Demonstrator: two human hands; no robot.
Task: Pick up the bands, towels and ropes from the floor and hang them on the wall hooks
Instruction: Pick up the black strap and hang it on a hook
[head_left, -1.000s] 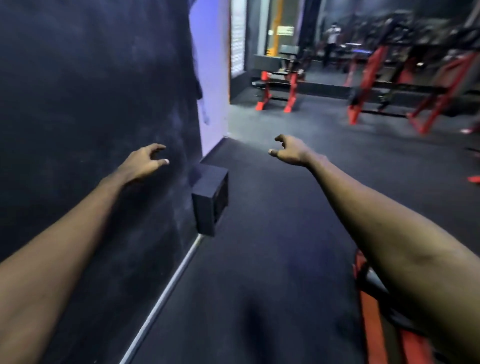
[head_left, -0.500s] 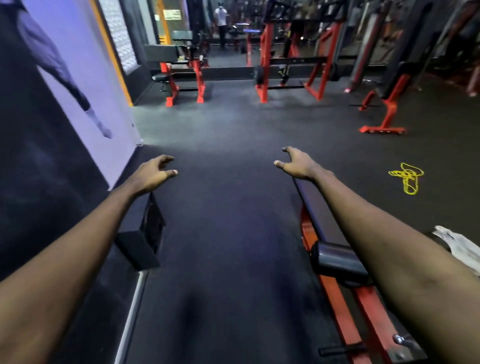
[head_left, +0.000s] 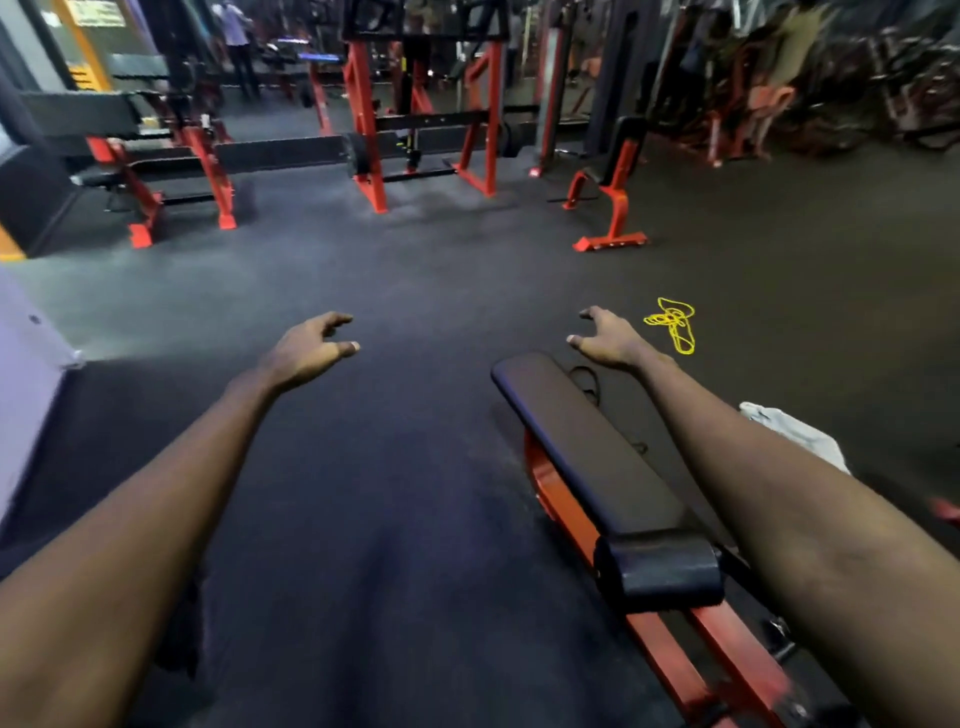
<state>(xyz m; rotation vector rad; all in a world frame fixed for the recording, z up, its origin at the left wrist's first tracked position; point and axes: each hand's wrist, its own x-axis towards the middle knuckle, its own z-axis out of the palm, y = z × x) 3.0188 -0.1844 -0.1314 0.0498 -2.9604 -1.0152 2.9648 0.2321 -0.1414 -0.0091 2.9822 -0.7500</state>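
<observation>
A tangled yellow rope (head_left: 672, 324) lies on the dark gym floor, just right of my right hand (head_left: 607, 338). A pale grey towel (head_left: 795, 432) lies on the floor further right, partly hidden behind my right forearm. A black band (head_left: 587, 378) loops on the floor beside the bench's far end, half hidden. My left hand (head_left: 311, 348) is stretched out over bare floor. Both hands hold nothing, with the fingers loosely spread. No wall hooks are in view.
A black padded bench on a red frame (head_left: 587, 447) runs under my right arm. Red racks and benches (head_left: 374, 156) stand across the far floor, and a red stand (head_left: 613, 208) is beyond the rope. A wall corner (head_left: 31, 374) is at the left. People stand in the background.
The view has swung right, away from the black wall toward the gym floor. The bench, yellow rope and towel have come into view. Both hands stay outstretched and hold nothing.
</observation>
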